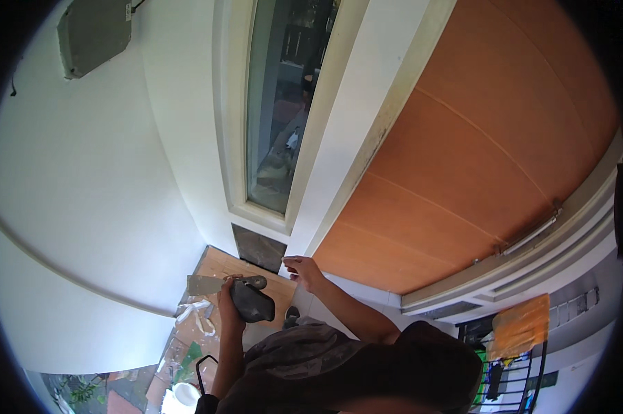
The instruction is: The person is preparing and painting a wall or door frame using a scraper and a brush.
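My left hand is closed around a putty knife whose wide, flat blade points left. A black, rounded, bowl-like object sits against the same hand, with the knife's dark grip end lying across its top. How the fingers divide between the two is partly hidden. My right hand reaches toward the lower part of the white pillar beside the window. Its fingers are stretched out and apart, with nothing visible in them. Whether the fingertips touch the pillar I cannot tell.
A tall framed window stands ahead, with a dark panel below it. Orange-brown panelling rises on the right, and a white wall on the left. Cardboard, scraps and a white bucket lie on the floor.
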### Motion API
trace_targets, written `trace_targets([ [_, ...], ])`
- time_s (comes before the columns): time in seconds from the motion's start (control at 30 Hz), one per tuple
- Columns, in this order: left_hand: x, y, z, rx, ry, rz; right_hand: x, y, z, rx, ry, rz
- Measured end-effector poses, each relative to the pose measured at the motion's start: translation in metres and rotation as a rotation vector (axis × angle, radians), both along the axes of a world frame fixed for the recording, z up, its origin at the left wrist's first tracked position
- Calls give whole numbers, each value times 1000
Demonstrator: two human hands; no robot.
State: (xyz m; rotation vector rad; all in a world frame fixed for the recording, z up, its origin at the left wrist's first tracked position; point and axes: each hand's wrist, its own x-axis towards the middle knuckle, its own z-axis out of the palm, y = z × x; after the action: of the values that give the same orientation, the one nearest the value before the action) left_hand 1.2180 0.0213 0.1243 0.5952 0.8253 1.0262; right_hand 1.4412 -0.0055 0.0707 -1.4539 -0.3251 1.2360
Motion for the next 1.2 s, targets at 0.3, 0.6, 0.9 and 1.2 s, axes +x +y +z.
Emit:
trace_targets([
  [0.3, -85, -35, -18, -6, 36, 25, -73, -32, -47, -22, 337, 32],
  [0.6, -120, -59, -21, -18, 60, -2, -20, -44, -31, 279, -511, -115],
  [0.9, -128, -65, -12, -14, 126, -54, 179, 42, 326, 804, -1374, -653],
  [1.2, -112, -54, -5, -28, 104, 77, 200, 74, 403, 916, -1027, -441],
])
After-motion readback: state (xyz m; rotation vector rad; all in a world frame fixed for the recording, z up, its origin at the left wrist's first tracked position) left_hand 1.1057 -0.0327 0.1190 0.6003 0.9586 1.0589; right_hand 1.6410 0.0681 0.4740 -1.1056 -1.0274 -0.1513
